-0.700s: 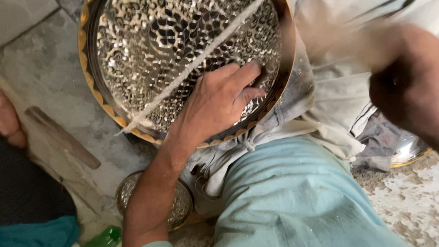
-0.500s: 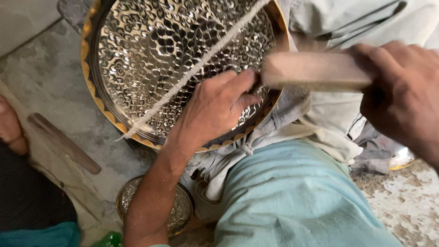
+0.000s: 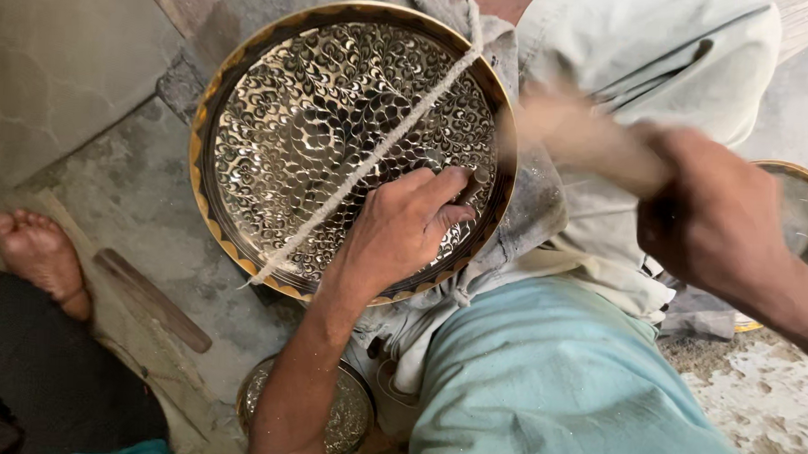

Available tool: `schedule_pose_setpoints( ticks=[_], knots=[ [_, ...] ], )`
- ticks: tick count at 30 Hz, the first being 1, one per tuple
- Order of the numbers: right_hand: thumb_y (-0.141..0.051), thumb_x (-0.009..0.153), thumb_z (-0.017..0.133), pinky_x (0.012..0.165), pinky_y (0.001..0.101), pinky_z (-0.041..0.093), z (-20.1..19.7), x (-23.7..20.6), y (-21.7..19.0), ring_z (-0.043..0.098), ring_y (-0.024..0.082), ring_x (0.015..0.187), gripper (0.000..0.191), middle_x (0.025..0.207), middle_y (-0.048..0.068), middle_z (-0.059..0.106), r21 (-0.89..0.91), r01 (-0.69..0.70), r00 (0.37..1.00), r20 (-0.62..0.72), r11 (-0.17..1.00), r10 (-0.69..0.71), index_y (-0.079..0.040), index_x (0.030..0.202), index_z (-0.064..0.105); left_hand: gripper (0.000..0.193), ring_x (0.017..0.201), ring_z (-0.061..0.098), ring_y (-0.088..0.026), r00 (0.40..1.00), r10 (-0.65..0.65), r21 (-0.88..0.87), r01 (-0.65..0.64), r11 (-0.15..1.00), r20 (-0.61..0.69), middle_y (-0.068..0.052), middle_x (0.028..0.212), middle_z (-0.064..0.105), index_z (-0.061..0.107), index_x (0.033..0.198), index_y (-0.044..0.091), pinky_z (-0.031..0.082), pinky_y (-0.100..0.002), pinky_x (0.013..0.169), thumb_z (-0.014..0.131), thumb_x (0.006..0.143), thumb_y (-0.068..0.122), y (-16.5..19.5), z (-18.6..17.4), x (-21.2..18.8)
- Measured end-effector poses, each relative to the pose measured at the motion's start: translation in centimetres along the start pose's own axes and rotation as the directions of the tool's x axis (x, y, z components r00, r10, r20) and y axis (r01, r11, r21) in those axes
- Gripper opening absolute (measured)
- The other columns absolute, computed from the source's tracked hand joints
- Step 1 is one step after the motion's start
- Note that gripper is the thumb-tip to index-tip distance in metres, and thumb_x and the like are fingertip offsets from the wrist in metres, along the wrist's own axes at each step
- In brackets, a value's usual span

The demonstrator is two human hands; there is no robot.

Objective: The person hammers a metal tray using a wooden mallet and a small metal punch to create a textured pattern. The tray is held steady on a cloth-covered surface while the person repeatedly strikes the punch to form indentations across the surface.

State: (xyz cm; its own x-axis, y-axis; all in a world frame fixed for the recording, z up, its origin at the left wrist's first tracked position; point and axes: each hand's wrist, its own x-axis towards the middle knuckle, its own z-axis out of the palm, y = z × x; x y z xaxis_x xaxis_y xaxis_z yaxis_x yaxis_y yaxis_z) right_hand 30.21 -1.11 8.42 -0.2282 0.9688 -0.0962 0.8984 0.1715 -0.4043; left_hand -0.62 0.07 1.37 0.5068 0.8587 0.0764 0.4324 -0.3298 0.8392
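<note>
Large round engraved brass tray with gold rim (image 3: 317,141) propped on lap, pale cord across it | left hand (image 3: 404,227) pressed on lower right face, fingers pinching something small | right hand (image 3: 708,222) closed on blurred pale wooden mallet (image 3: 580,139), raised to tray's right, handle pointing toward rim | left hand nearer.

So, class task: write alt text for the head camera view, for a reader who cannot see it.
A large round engraved metal tray with a gold rim rests against the person's lap, with a cord stretched across it. The left hand presses on its lower right part, and the right hand grips a blurred wooden tool. A smaller engraved bowl sits on the floor below.
</note>
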Motion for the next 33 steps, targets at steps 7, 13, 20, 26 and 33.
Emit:
schedule_pose_setpoints(
  ticks=[7, 13, 20, 26, 33],
  knots=[
    [-0.009, 0.083, 0.070, 0.065, 0.0374, 0.052, -0.3, -0.1, 1.0, 0.066, 0.023, 0.071, 0.057, 0.089, 0.011, 0.068, -0.052, -0.130, 0.978, 0.158, 0.990, 0.136, -0.009, 0.139, 0.058, 0.023, 0.079, 0.072, -0.026, 0.999, -0.011, -0.059, 0.014, 0.998, 0.046, -0.011, 0.092, 0.069, 0.060, 0.116, 0.006, 0.057, -0.039, 0.066, 0.071, 0.097, 0.014, -0.2, 0.1, 0.1],
    [-0.008, 0.086, 0.061, 0.064, 0.0328, 0.047, 1.6, -1.1, 0.6, 0.058, 0.018, 0.073, 0.047, 0.092, 0.009, 0.065, 0.145, -0.032, 0.999, -0.029, 0.989, 0.036, -0.007, 0.133, 0.057, 0.022, 0.083, 0.074, -0.028, 0.995, -0.033, -0.017, 0.034, 0.999, 0.095, -0.012, 0.096, 0.071, 0.063, 0.116, 0.006, 0.060, -0.039, 0.071, 0.068, 0.094, 0.007, 0.3, 0.3, 0.6],
    [-0.003, 0.084, 0.064, 0.070, 0.0449, 0.053, 0.0, -1.1, 1.8, 0.066, 0.033, 0.081, 0.045, 0.099, 0.015, 0.071, -0.303, -0.004, 1.000, 0.012, 0.953, 0.008, -0.008, 0.129, 0.066, 0.026, 0.083, 0.075, -0.020, 0.989, -0.077, -0.081, 0.067, 0.994, -0.123, -0.008, 0.096, 0.072, 0.060, 0.119, 0.006, 0.061, -0.032, 0.068, 0.071, 0.100, 0.019, 0.8, 0.6, -0.4],
    [0.001, 0.086, 0.060, 0.087, 0.0510, 0.052, -0.8, 0.0, 1.2, 0.065, 0.040, 0.107, 0.059, 0.123, 0.021, 0.067, -0.170, 0.078, 0.986, -0.135, 0.982, -0.102, -0.005, 0.144, 0.057, 0.028, 0.087, 0.077, -0.016, 0.990, -0.077, -0.188, 0.054, 0.981, -0.120, -0.006, 0.098, 0.074, 0.060, 0.125, 0.006, 0.062, -0.030, 0.069, 0.067, 0.104, 0.023, -0.2, 1.6, -0.2],
    [0.000, 0.090, 0.063, 0.076, 0.0397, 0.049, -2.5, 2.0, -0.2, 0.063, 0.026, 0.084, 0.061, 0.119, 0.010, 0.072, -0.590, 0.224, 0.972, 0.084, 0.775, -0.217, -0.018, 0.149, 0.060, 0.039, 0.078, 0.074, -0.018, 0.994, -0.049, -0.119, 0.038, 0.992, -0.097, -0.007, 0.092, 0.074, 0.061, 0.132, 0.006, 0.057, -0.034, 0.065, 0.071, 0.099, 0.025, -0.6, 2.0, 0.3]
  ],
)
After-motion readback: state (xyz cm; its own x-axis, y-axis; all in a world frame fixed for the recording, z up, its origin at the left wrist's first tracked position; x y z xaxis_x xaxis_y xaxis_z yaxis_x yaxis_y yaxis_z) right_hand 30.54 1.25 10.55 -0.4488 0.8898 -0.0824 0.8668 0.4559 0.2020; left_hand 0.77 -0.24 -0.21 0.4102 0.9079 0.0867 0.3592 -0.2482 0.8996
